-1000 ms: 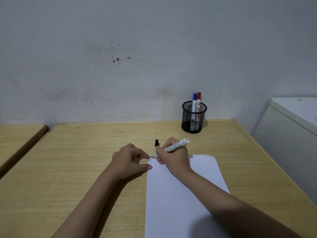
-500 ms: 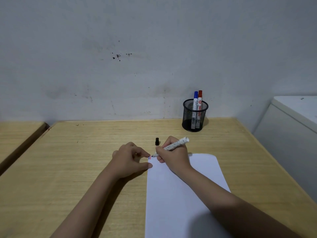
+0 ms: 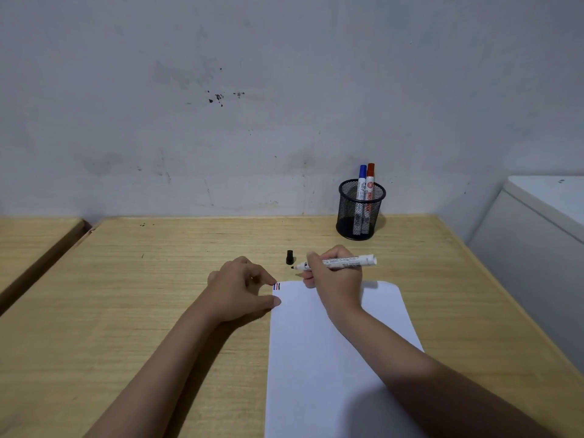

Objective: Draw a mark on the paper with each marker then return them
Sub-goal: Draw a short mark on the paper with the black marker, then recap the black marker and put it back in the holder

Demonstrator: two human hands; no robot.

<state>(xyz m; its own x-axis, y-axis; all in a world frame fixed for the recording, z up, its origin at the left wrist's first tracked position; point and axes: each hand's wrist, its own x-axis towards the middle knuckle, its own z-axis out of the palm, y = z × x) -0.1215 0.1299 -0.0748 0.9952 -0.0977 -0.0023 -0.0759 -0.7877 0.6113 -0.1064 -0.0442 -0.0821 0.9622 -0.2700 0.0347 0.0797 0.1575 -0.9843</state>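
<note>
**Uncapped black marker held clear of the paper's far edge**

Your right hand grips the black marker by its white barrel, fingers wrapped around the middle, the body lying nearly level with its dark tip pointing left, past the far edge of the paper. Your left hand is loosely curled and grasps nothing; its thumb and forefinger tip rest at the sheet's far left corner, pinning it to the wooden desk. Right at that corner sit three short stacked marks, blue, red and black. The marker's black cap stands on the desk just beyond the sheet, between your two hands and near the marker's tip. Farther back, close to the wall, a black mesh pen holder stands upright with the blue marker and the red marker inside, caps up, side by side. A white cabinet stands off the desk's right edge.
</note>
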